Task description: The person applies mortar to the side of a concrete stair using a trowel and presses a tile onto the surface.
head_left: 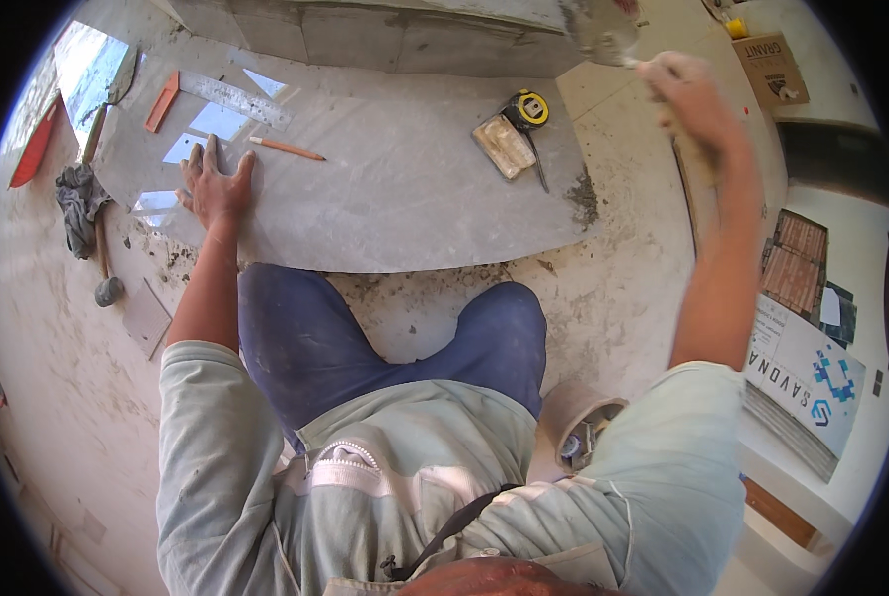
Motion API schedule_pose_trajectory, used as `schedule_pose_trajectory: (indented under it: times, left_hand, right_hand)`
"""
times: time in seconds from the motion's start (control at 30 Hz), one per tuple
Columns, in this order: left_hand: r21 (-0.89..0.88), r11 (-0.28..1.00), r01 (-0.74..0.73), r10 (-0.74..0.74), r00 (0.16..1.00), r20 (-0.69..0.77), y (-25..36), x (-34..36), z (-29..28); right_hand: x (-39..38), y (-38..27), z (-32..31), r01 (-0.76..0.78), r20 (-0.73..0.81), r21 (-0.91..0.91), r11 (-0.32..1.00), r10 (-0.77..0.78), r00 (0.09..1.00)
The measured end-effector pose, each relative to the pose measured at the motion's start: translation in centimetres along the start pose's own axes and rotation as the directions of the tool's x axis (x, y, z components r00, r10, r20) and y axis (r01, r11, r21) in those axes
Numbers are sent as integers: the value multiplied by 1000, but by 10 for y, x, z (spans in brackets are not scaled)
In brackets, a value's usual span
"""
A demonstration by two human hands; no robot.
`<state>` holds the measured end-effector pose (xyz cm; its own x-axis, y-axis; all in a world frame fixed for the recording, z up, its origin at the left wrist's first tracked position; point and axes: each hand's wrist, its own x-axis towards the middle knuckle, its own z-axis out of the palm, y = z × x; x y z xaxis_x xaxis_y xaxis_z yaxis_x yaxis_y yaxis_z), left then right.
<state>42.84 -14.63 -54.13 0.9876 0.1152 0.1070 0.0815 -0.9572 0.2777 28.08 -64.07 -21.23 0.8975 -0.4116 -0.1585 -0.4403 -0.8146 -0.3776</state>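
Note:
My left hand point(216, 189) lies flat with fingers spread on a large grey tile point(395, 189). Close to its fingertips rest a try square with a metal blade point(234, 99) and orange handle point(162, 102), and a pencil point(288, 149). At the upper right, my right hand point(691, 97) is raised and blurred, closed around the handle of a trowel point(599, 32). The trowel's blade is partly smeared by motion. On the tile's right part are a yellow-black tape measure point(527, 109), a pale block in wrapping point(505, 147) and a thin dark tool point(541, 171).
A grey tiled step point(355, 45) borders the tile's far side. Leftward are a dark cloth point(79, 199), a mallet head point(109, 291) and a tile offcut point(147, 318). By my right side stands a bucket point(576, 422). Flat boxes point(797, 382) and a cardboard box point(772, 72) sit farther right.

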Motion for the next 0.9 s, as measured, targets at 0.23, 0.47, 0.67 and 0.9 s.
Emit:
schedule_pose_trajectory:
  times: [0.23, 0.47, 0.67, 0.9]
  left_hand:
    - [20, 1000, -1, 2, 1000, -20, -15, 4, 3]
    - [16, 1000, 6, -6, 1000, -3, -7, 4, -1]
    - [-7, 1000, 12, -12, 1000, 16, -3, -1, -6]
    - [-6, 1000, 19, -19, 1000, 7, -2, 0, -6]
  right_hand:
    - [-27, -55, 110, -164, 150, 264, 951, 128, 980]
    - [-23, 14, 85, -346, 128, 545, 764, 332, 934]
    - [-17, 41, 70, -398, 121, 537, 744, 399, 909]
    - [-23, -69, 137, -131, 156, 334, 933, 82, 984]
